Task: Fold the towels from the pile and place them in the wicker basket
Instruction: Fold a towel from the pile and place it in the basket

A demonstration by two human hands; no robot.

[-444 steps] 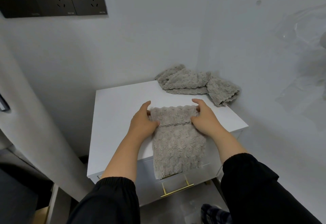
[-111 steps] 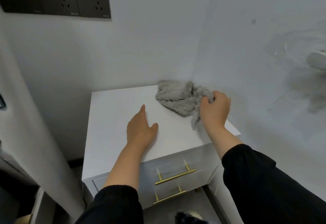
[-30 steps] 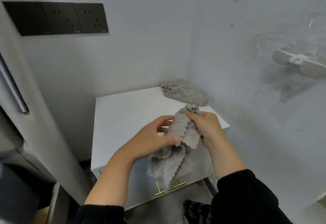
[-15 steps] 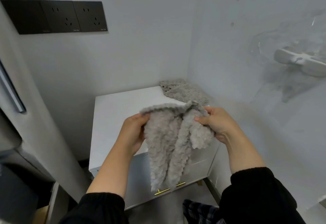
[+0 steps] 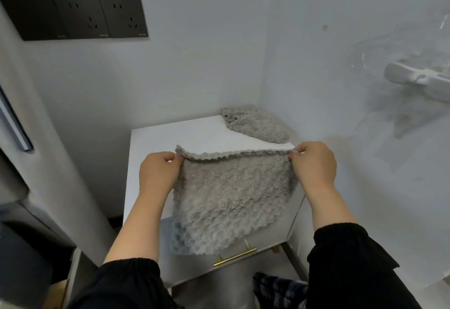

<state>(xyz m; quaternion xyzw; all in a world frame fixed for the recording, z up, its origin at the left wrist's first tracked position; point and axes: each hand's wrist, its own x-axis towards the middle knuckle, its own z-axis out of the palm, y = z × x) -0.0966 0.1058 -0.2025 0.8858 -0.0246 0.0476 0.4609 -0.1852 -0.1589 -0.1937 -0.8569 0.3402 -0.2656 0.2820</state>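
A grey fluffy towel [image 5: 229,199] hangs spread out flat in the air above the front of the white cabinet [image 5: 170,138]. My left hand [image 5: 158,174] pinches its top left corner and my right hand [image 5: 314,165] pinches its top right corner, so the top edge is stretched nearly straight between them. The towel's lower edge dangles in front of the drawer. A second grey towel [image 5: 255,124] lies flat at the cabinet's back right corner against the wall. No wicker basket is in view.
The cabinet stands in a corner between two white walls, with a gold drawer handle [image 5: 235,257] below the hanging towel. Black wall sockets [image 5: 80,16] sit high on the left. A white wall fixture [image 5: 418,82] juts out at the right. A grey door edge [image 5: 14,123] borders the left.
The towel was bunched between my hands a second ago. My hands have moved apart to its top corners and it now hangs open and flat.
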